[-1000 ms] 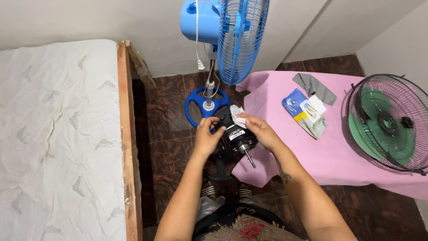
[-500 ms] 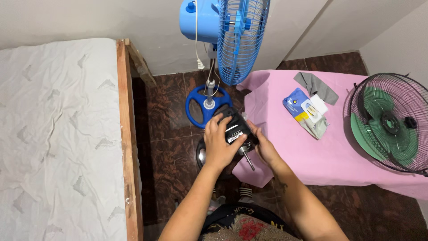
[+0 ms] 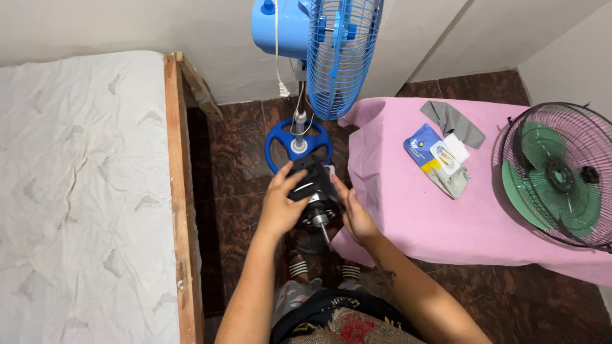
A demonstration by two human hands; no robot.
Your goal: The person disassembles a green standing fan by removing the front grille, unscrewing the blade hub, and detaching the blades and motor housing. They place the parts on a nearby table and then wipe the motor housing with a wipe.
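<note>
Black fan motor (image 3: 314, 188) held in both hands above the tiled floor (image 3: 236, 172).

Left hand (image 3: 281, 205) and right hand (image 3: 354, 213) each in a closed grip on the motor's sides, shaft pointing down. Green fan (image 3: 554, 178) lying dismantled on the pink-covered counter (image 3: 408, 210); motor not yet refitted.

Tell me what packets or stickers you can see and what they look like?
Wipes packet: lies on the pink cloth, flat and soft, blue with a yellow patch and a white flap.
Motor: black, held between the left hand and right hand; no sticker shows on it.
No screens or signs.
</note>
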